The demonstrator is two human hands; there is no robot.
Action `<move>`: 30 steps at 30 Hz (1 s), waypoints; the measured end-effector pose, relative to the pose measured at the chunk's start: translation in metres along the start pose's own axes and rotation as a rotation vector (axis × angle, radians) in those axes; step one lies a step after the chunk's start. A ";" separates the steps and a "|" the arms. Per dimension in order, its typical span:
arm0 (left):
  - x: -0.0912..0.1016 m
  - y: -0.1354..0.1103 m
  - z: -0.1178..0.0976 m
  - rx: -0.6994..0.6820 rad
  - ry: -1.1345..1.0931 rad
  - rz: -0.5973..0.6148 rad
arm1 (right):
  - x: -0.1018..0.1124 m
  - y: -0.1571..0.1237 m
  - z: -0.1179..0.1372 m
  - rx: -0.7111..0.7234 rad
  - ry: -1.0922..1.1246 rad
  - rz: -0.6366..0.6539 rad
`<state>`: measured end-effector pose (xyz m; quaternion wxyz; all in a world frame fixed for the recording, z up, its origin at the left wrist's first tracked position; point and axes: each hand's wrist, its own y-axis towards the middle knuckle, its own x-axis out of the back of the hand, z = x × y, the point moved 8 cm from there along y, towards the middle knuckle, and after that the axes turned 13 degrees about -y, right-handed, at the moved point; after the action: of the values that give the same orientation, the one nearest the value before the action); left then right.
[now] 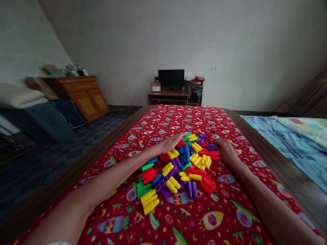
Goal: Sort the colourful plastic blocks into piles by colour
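A loose heap of plastic connecting blocks point(184, 154), shaped like joined tubes in yellow, red, blue, green and purple, lies on a red patterned cloth point(189, 221). My left hand point(172, 143) reaches over the heap's far left side, fingers stretched forward beside green and red blocks. Its palm faces down, and nothing shows in its grasp. On the other side, my right hand point(226, 149) rests at the heap's right edge with fingers extended, close to a purple block point(211, 147) and red blocks point(211, 154). Its fingertips are partly hard to make out.
The cloth covers a long surface with a brown wooden edge point(255, 136). Beyond stands a desk point(167, 96) with a monitor point(171, 80). A wooden cabinet point(87, 98) is at the left, and a bed with a blue checked sheet point(283, 143) at the right.
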<state>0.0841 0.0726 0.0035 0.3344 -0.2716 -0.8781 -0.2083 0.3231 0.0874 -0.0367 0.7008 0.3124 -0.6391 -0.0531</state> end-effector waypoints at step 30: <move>-0.045 -0.049 -0.021 -0.159 0.365 -0.071 | 0.005 0.001 -0.007 -0.140 0.113 -0.007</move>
<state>0.0919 0.0083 -0.0223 0.4580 -0.2236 -0.7928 -0.3342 0.3296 0.0886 -0.0316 0.7558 0.2676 -0.5920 -0.0823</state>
